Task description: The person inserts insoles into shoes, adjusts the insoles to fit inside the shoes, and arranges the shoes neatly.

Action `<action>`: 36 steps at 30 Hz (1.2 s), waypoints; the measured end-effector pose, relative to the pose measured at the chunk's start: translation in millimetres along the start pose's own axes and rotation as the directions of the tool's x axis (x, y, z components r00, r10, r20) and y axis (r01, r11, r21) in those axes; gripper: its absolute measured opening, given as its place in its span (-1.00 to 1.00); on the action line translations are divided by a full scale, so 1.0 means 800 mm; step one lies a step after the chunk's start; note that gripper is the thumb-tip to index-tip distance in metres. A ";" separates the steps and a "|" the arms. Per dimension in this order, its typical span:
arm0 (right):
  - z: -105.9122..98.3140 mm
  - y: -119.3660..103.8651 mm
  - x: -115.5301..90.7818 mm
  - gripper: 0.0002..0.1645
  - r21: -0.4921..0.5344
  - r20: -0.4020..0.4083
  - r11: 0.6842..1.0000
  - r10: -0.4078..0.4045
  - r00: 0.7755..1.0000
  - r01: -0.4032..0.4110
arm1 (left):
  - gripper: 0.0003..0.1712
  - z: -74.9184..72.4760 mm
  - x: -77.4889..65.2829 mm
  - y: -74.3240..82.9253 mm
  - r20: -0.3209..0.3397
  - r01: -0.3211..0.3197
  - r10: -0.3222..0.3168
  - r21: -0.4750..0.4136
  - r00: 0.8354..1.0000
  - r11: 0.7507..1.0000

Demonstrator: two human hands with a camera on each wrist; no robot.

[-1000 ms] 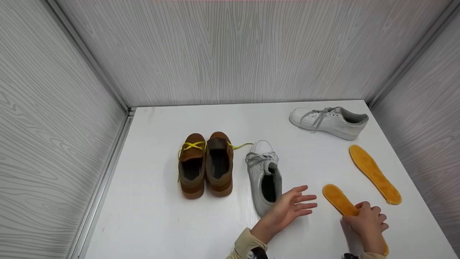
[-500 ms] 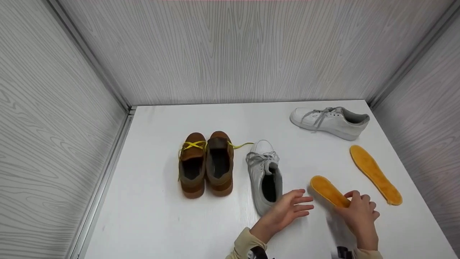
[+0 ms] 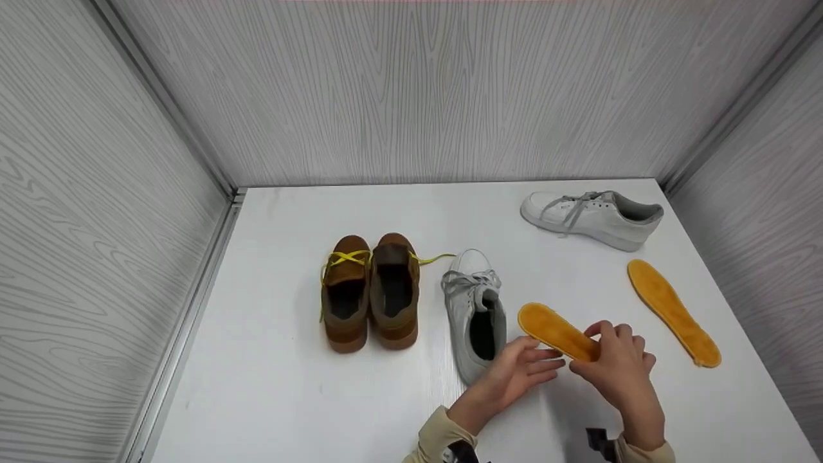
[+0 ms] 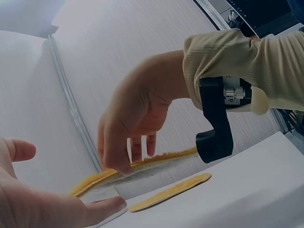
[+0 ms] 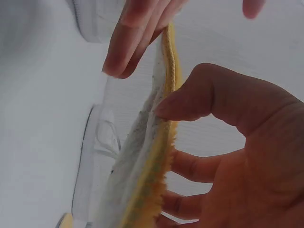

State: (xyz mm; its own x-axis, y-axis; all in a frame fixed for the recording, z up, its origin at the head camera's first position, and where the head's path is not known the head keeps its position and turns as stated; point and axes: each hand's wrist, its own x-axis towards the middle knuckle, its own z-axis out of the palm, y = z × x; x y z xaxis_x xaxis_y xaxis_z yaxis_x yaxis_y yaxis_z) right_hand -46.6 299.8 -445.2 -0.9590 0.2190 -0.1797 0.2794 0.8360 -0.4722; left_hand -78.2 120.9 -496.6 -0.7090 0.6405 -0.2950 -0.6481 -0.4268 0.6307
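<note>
An orange fleece insole (image 3: 546, 326) is raised over the white table, pinched between the thumb and fingers of my right hand (image 3: 614, 366). Its pale underside shows in the right wrist view, where my right thumb presses on the insole (image 5: 147, 137). My left hand (image 3: 514, 376) has its fingers extended and spread, palm toward the insole's front end, with the fingertips close beneath it. Just left of that hand stands a white sneaker (image 3: 458, 315) with grey laces, its opening facing up. A second orange insole (image 3: 672, 312) lies flat on the table to the right.
Another white sneaker (image 3: 572, 222) rests at the back right, toe to the left. Two brown shoes, a left one (image 3: 346, 273) and a right one (image 3: 395, 325), stand side by side with yellow laces. Pale wood-grain panels (image 3: 411, 96) enclose the table's back and sides.
My right hand has lifted the insole off the table and carried it left and away from me, toward the left hand. The left hand has barely moved.
</note>
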 end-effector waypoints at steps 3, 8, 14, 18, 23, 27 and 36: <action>-0.004 -0.012 -0.004 -0.41 0.003 0.004 1.000 -0.024 1.000 0.024 | -0.33 -0.001 0.001 0.001 0.008 -0.033 0.033 -0.029 0.999 0.999; -0.008 -0.025 -0.011 -0.40 -0.015 -0.017 0.997 -0.074 0.997 0.074 | -0.35 -0.004 0.000 0.006 0.005 -0.072 0.072 -0.082 0.997 0.994; -0.007 -0.035 -0.014 -0.40 -0.028 -0.057 0.991 -0.130 0.990 0.129 | -0.50 -0.006 -0.003 0.010 0.020 -0.101 0.104 -0.128 0.994 0.987; -0.005 -0.037 -0.014 -0.38 -0.016 -0.048 0.992 -0.129 0.990 0.129 | -0.53 -0.006 -0.004 0.011 0.017 -0.117 0.121 -0.153 0.992 0.981; -0.003 -0.037 -0.014 -0.37 -0.007 -0.039 0.992 -0.128 0.991 0.128 | -0.52 -0.006 -0.005 0.012 0.005 -0.121 0.123 -0.182 0.992 0.976; -0.001 -0.033 -0.014 -0.35 0.019 -0.044 0.991 -0.130 0.991 0.131 | -0.51 -0.006 -0.006 0.014 0.004 -0.129 0.132 -0.192 0.991 0.973; 0.010 -0.011 -0.007 -0.08 0.191 0.009 0.981 -0.041 0.999 0.038 | -0.53 -0.002 -0.006 0.017 -0.041 -0.218 0.215 -0.243 0.976 0.945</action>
State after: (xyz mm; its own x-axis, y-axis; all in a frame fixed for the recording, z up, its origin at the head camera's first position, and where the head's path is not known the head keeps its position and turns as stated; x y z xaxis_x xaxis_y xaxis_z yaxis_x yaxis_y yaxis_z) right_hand -43.2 287.4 -446.8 -0.9691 0.1805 -0.1680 0.2464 0.7321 -0.6351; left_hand -84.5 111.0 -487.8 -0.8424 0.5072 -0.1820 -0.5254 -0.6980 0.4865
